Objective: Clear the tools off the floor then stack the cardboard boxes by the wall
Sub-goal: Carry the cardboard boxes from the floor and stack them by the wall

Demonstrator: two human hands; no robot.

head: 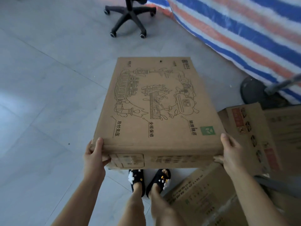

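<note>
- The flat brown cardboard box with black line drawings and a small green square (156,103) is held in the air above the grey tiled floor (48,95), in front of the person.
- The left hand (95,156) grasps the near left corner of this box, thumb on top, fingers under it.
- The right hand (232,154) grasps the near right corner in the same way.
- Under the box, two feet in black slippers with small decorations (149,181) stand on the floor.
- At the near right, other brown cardboard boxes with printed labels (254,136) lie on the floor.
- At the far side stands the black wheeled base of an office chair (130,18); right of it lies a blue, white and orange striped tarpaulin (244,30).
</note>
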